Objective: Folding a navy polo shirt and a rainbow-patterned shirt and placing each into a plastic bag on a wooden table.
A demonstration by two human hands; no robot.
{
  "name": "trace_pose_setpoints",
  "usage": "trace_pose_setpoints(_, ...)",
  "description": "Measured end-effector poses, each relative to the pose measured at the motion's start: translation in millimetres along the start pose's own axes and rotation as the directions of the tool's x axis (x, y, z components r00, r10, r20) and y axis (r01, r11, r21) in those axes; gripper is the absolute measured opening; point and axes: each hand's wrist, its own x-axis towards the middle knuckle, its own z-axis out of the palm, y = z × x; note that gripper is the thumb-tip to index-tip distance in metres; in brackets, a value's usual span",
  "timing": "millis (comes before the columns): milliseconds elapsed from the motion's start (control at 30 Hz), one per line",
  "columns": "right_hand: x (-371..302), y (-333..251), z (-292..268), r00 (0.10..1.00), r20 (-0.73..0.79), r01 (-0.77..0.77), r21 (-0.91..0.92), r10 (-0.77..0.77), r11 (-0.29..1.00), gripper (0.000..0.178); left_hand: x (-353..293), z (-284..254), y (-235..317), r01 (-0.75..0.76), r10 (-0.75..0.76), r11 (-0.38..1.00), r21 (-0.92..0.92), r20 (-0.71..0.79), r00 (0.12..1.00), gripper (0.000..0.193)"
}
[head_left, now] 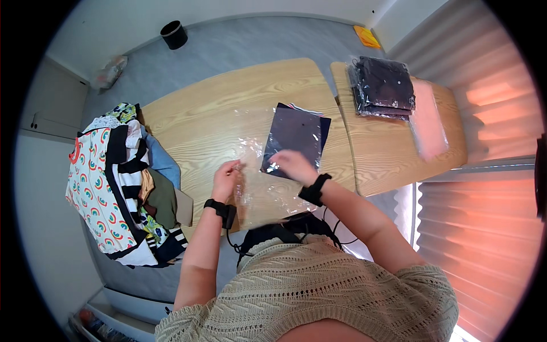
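Observation:
A folded dark garment (293,134) lies on the table in front of me, with a striped edge at its far end. Glossy clear plastic shows along its left edge. My right hand (296,165) is over the garment's near left part, fingers bent and closed against it. Left of it, a clear plastic bag (250,154) spreads across the wood, wrinkled and see-through. My left hand (227,175) pinches the bag's left side between closed fingers. Both wrists wear black straps with cables. What lies beneath my right palm is hidden.
A heap of clothes (105,194) covers the table's left end (228,85). On the adjoining right table (376,139) sit a stack of bagged dark garments (384,85) and a pile of clear bags (427,122). A black bin (174,35) stands on the floor beyond.

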Motion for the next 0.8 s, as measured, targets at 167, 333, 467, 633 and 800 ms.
trace_pose_setpoints(167,20,83,-89,0.645,-0.751,-0.014,0.171,0.14,0.985,0.005,-7,-42,-35,-0.048,0.049,0.999,0.016,-0.519,0.853,0.038)
trace_pose_setpoints(333,24,119,-114,0.728,-0.558,-0.284,0.281,0.397,0.917,0.014,-16,-70,-51,0.02,-0.083,0.994,-0.105,-0.641,0.763,0.04)
trace_pose_setpoints(467,37,76,-75,0.744,-0.354,-0.278,0.607,0.567,0.744,0.03,-42,-119,-99,0.024,-0.086,0.995,-0.095,-0.736,0.672,0.04)
trace_pose_setpoints(633,30,81,-98,0.785,-0.19,-0.283,0.737,0.59,0.614,0.034,-39,-88,-53,0.307,0.321,0.773,0.555,-0.759,0.566,0.037)
trace_pose_setpoints(800,11,77,-112,0.866,0.033,-0.343,0.764,0.498,0.546,0.031,-56,3,31,-0.115,0.529,0.642,0.758,-0.329,0.782,0.049)
